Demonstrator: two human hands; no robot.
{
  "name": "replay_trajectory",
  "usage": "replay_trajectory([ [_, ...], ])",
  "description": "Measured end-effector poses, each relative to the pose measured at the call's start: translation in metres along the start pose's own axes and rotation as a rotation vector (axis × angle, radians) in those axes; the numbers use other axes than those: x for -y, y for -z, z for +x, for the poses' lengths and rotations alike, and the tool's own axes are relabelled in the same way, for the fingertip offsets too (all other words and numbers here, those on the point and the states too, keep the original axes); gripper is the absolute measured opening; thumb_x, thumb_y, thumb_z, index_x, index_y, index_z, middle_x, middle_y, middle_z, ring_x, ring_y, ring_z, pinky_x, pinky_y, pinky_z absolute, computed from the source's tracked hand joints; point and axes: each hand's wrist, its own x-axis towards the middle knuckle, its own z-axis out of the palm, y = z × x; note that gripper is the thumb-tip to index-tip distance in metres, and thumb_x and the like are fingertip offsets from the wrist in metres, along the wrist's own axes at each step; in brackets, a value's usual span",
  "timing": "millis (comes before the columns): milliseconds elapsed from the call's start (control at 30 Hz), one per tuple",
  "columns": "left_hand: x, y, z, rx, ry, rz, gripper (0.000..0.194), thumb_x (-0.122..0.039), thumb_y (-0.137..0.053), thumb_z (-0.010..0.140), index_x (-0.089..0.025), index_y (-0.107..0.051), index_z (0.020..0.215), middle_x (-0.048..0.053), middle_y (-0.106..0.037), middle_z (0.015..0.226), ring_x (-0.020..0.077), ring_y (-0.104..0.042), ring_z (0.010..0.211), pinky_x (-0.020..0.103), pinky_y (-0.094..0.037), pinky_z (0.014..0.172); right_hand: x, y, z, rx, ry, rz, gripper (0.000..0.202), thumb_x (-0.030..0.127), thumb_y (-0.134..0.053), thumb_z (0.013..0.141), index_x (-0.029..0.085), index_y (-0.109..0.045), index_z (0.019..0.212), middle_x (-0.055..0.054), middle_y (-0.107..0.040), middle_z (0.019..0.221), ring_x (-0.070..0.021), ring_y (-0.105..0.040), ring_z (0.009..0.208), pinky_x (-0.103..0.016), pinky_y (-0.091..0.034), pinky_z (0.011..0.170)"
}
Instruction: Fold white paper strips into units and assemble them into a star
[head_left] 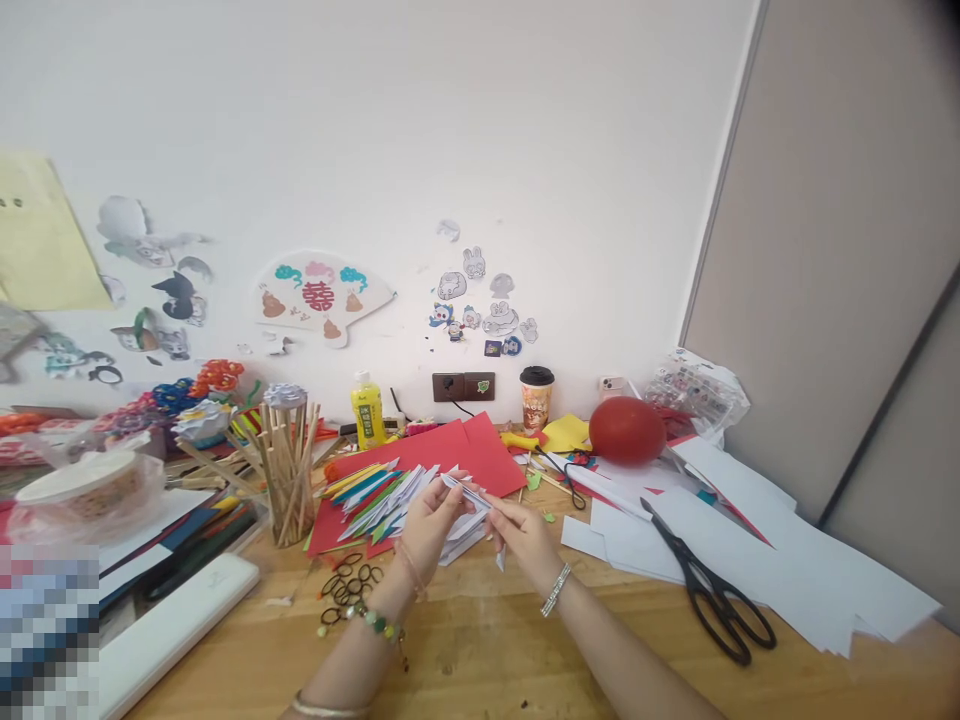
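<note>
My left hand (pixel 433 520) and my right hand (pixel 523 530) meet over the middle of the wooden table, both with fingers closed on a small folded white paper (pixel 469 491). The strip of paper spans the gap between the fingertips. Just behind and left of my left hand, a fanned pile of folded paper pieces (pixel 375 500) in white, blue, green and yellow rests on red paper sheets (pixel 450 450). Several dark elastic bands (pixel 351 585) lie left of my left wrist. Cut white sheets (pixel 630 530) spread out to the right of my right hand.
Black scissors (pixel 705 585) lie open on the white sheets at right. Behind stand a yellow bottle (pixel 368 412), a lidded paper cup (pixel 536 400) and a red balloon (pixel 627 431). A holder of wooden sticks (pixel 289 480) and a long white case (pixel 180 630) are at left.
</note>
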Motion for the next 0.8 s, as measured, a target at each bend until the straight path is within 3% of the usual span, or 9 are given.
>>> replay_trajectory([
  [167,0.004,-0.007,-0.003,-0.032,0.021,0.003,0.038,-0.044,-0.063,0.068,-0.013,-0.057,0.089,0.005,-0.063,0.080,0.0113,-0.056,0.059,0.027,-0.049,0.061,-0.003,-0.003,-0.001,-0.042,-0.024,-0.003,0.040,0.042,-0.048,0.080,0.021,-0.060,0.112,0.003,-0.047,0.061,-0.0067,-0.040,0.045,-0.020,-0.037,0.043],
  [300,0.007,-0.010,-0.001,-0.112,-0.006,0.207,0.039,-0.051,-0.058,0.068,-0.014,-0.055,0.080,0.004,-0.061,0.072,0.0153,-0.058,0.064,0.028,-0.049,0.061,-0.003,-0.008,-0.004,0.018,-0.041,0.014,0.040,0.041,-0.047,0.081,0.022,-0.057,0.116,0.002,-0.050,0.061,-0.0074,-0.040,0.044,-0.021,-0.038,0.043],
  [367,0.005,-0.002,0.005,-0.192,-0.017,0.311,0.041,-0.056,-0.050,0.071,-0.015,-0.051,0.076,0.002,-0.059,0.068,0.0150,-0.058,0.061,0.028,-0.049,0.059,-0.004,-0.011,-0.005,0.038,-0.053,0.005,0.042,0.040,-0.049,0.080,0.022,-0.056,0.117,0.000,-0.056,0.067,-0.0089,-0.043,0.047,-0.022,-0.041,0.046],
  [467,-0.006,0.031,0.018,-0.347,0.000,0.447,0.039,-0.055,-0.035,0.078,-0.018,-0.046,0.079,-0.002,-0.054,0.062,0.0130,-0.055,0.054,0.026,-0.048,0.054,-0.006,-0.013,-0.006,0.015,-0.075,-0.036,0.042,0.038,-0.051,0.077,0.020,-0.057,0.115,-0.004,-0.062,0.078,-0.0110,-0.048,0.052,-0.025,-0.045,0.050],
  [533,-0.018,0.066,0.024,-0.471,0.034,0.606,0.035,-0.048,-0.026,0.083,-0.018,-0.046,0.082,-0.003,-0.050,0.059,0.0123,-0.050,0.047,0.026,-0.045,0.049,-0.008,-0.012,-0.005,-0.001,-0.088,-0.092,0.038,0.035,-0.050,0.077,0.017,-0.061,0.109,-0.005,-0.062,0.078,-0.0116,-0.049,0.052,-0.025,-0.044,0.050],
  [600,-0.030,0.102,0.027,-0.559,0.085,0.804,0.028,-0.038,-0.029,0.084,-0.018,-0.048,0.080,-0.001,-0.051,0.058,0.0150,-0.053,0.052,0.026,-0.044,0.051,-0.009,-0.010,-0.005,-0.008,-0.097,-0.152,0.033,0.032,-0.047,0.078,0.015,-0.064,0.100,-0.006,-0.063,0.076,-0.0122,-0.050,0.052,-0.025,-0.043,0.049],
  [700,-0.038,0.143,0.025,-0.570,0.181,1.123,0.009,-0.024,-0.049,0.074,-0.016,-0.052,0.069,0.005,-0.058,0.064,0.0227,-0.058,0.070,0.031,-0.044,0.063,-0.011,-0.009,-0.004,0.002,-0.081,-0.214,0.028,0.027,-0.046,0.077,0.015,-0.067,0.092,-0.006,-0.063,0.075,-0.0141,-0.053,0.058,-0.024,-0.043,0.049],
  [800,-0.031,0.161,0.023,-0.494,0.254,1.367,0.009,-0.017,-0.049,0.073,-0.016,-0.057,0.070,0.011,-0.064,0.078,0.0256,-0.060,0.082,0.033,-0.043,0.072,-0.013,-0.009,-0.003,0.023,-0.052,-0.243,0.025,0.024,-0.046,0.077,0.016,-0.068,0.087,-0.005,-0.064,0.074,-0.0153,-0.055,0.064,-0.023,-0.043,0.051],
])
